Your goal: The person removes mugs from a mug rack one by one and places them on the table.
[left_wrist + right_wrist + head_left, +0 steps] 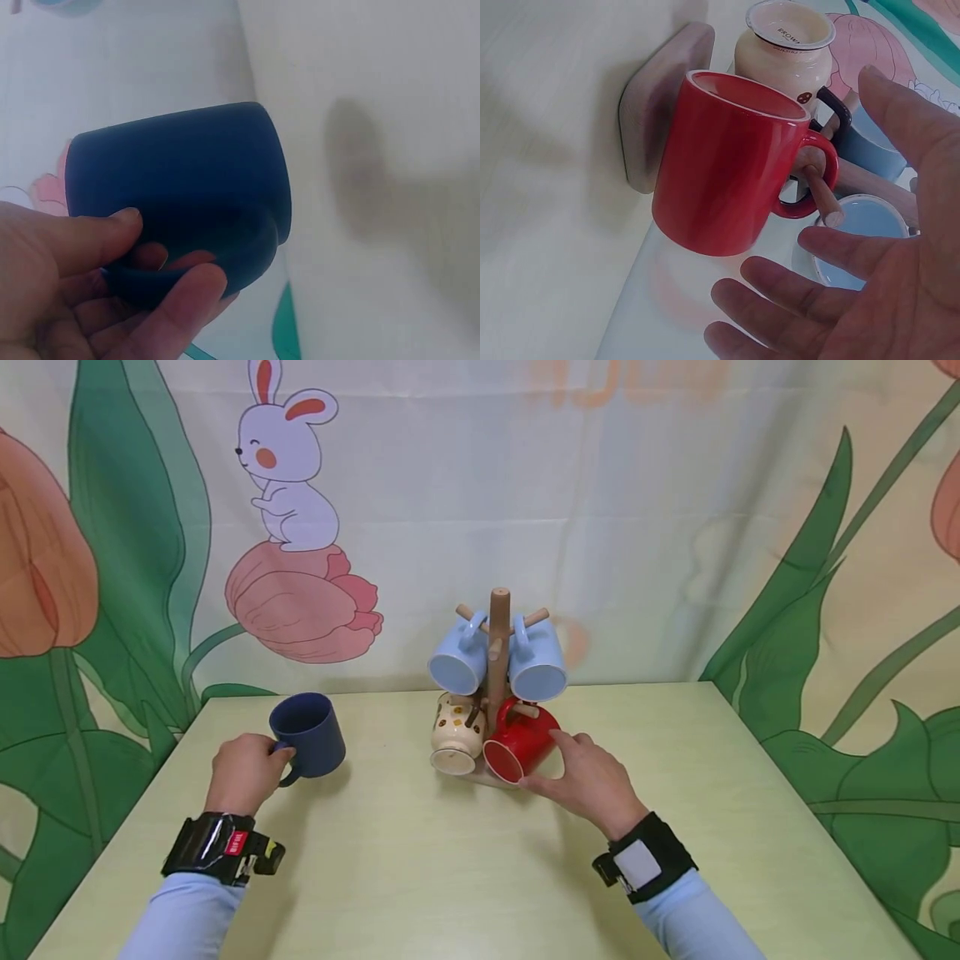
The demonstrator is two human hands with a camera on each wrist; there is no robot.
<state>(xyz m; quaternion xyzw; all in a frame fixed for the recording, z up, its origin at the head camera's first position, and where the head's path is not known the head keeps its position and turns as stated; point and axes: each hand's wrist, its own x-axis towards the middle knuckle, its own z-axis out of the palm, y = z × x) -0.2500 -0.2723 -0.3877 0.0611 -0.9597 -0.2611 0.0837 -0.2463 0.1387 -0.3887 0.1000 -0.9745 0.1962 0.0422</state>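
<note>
By its handle, my left hand (247, 768) grips a dark blue mug (309, 735) above the left part of the table. The left wrist view shows the fingers curled around the handle of that mug (180, 180); a shadow falls on the table beside it. On the wooden mug rack (499, 652), a red mug (528, 745) hangs tilted from a lower peg by its handle. Beside the red mug (720, 165), my right hand (588, 779) is held with thumb and fingers spread. In the right wrist view that hand (870, 277) holds nothing.
Two light blue mugs (537, 664) hang from the rack's upper pegs. A cream patterned mug (456, 727) with a dark handle hangs low on its left. The rack stands near the back of the pale table (420, 877), before a printed curtain (637, 527).
</note>
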